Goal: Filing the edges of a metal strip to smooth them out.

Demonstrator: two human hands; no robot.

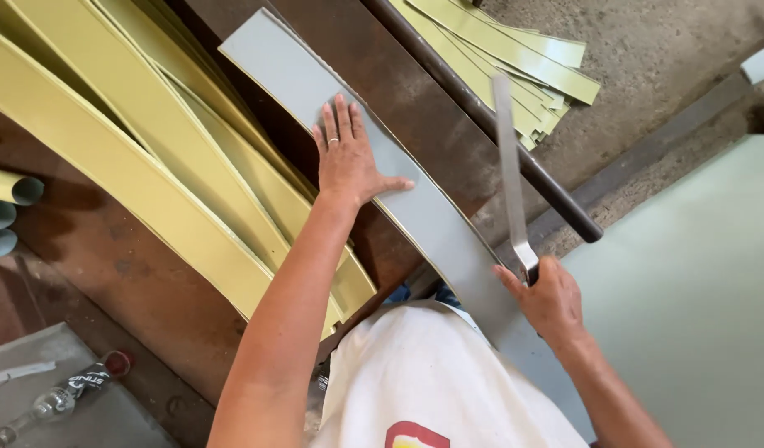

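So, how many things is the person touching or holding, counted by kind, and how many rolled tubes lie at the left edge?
Grey strip under the left hand: 1
Flat metal blade in the right hand: 1
Rolled tubes: 3
Total: 5

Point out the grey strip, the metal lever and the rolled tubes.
grey strip [291,70]: head view, on its bare upper end.
metal lever [506,158]: head view, mid-blade, above the right hand [548,300].
rolled tubes [13,189]: head view, on the top tube's open end.
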